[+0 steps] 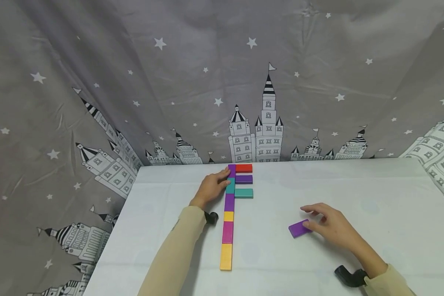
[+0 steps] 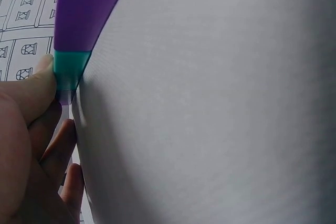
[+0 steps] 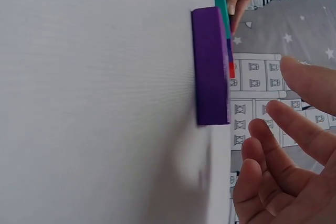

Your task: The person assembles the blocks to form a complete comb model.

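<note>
A long column of coloured blocks runs toward me on the table. My left hand [image 1: 210, 187] lies along its left side near the far end. Its fingertips touch the far purple block [image 1: 232, 171], and the thumb rests at the teal block [image 2: 72, 69] just nearer. To the right, my right hand [image 1: 331, 225] hovers beside a loose purple block [image 1: 297, 229] with its fingers spread and relaxed. In the right wrist view a gap shows between these fingers and the loose purple block [image 3: 211, 66], which lies flat on the cloth.
Red [image 1: 243, 168], dark purple [image 1: 243, 179] and teal [image 1: 243, 193] blocks stick out to the right from the column's far part. A yellow block [image 1: 226, 257] ends the column at the near side. Behind the white table [image 1: 355, 181] hangs a grey castle-print curtain [image 1: 192, 61].
</note>
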`<state>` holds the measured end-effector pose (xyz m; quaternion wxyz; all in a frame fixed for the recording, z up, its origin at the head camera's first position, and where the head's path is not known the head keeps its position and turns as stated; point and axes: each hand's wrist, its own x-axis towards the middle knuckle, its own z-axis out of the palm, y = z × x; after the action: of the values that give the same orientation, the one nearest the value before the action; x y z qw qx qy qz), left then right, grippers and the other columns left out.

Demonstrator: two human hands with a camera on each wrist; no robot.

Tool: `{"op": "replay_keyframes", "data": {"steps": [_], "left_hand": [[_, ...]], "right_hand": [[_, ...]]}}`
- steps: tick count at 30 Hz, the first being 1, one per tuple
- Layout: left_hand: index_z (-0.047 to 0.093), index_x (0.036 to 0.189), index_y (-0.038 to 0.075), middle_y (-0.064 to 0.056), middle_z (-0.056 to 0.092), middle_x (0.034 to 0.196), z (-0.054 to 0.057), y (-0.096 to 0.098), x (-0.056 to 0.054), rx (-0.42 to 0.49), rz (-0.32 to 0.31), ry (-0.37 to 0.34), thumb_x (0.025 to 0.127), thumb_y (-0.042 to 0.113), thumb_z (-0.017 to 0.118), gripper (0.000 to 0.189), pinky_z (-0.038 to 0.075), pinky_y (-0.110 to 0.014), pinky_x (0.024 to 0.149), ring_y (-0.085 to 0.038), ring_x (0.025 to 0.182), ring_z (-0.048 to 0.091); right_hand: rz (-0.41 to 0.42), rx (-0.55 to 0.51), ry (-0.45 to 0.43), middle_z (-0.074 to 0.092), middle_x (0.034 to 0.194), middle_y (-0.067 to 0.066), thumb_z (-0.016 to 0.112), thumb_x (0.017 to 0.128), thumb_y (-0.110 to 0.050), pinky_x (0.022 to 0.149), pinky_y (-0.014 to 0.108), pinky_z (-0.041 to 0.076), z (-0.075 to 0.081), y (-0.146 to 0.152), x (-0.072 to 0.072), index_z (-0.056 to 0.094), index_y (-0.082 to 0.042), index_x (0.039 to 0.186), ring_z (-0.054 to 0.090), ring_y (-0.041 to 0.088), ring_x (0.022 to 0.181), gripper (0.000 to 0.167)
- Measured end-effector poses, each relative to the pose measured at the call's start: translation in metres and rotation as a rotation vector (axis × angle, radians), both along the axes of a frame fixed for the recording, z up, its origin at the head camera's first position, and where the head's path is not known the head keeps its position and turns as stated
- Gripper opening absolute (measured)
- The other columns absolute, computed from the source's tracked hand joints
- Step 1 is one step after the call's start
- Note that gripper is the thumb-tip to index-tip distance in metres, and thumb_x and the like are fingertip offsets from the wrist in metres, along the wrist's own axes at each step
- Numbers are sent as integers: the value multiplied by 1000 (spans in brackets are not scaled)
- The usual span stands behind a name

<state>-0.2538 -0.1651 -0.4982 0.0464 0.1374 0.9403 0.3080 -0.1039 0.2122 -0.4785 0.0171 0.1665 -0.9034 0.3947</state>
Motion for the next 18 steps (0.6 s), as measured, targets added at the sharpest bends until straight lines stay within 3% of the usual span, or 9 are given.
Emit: {"op": "replay_keyframes", "data": {"steps": [10,18], "left_hand": [[52,146,13,3,46,152,1,0,2,14,-4,8,99,24,65,50,29,-44,120,-25,144,40],[52,146,13,3,46,152,1,0,3,15,-5,12,99,24,65,50,29,-43,120,-26,144,40]], "right_hand": [[-12,37,-121,68,109,3,83,84,-24,67,24,48,-8,3,7,68,-7,125,55,12,86,48],[17,63,-168,68,120,8,85,81,-20,75,26,53,-7,2,7,66,-7,128,62,23,102,52]]}}
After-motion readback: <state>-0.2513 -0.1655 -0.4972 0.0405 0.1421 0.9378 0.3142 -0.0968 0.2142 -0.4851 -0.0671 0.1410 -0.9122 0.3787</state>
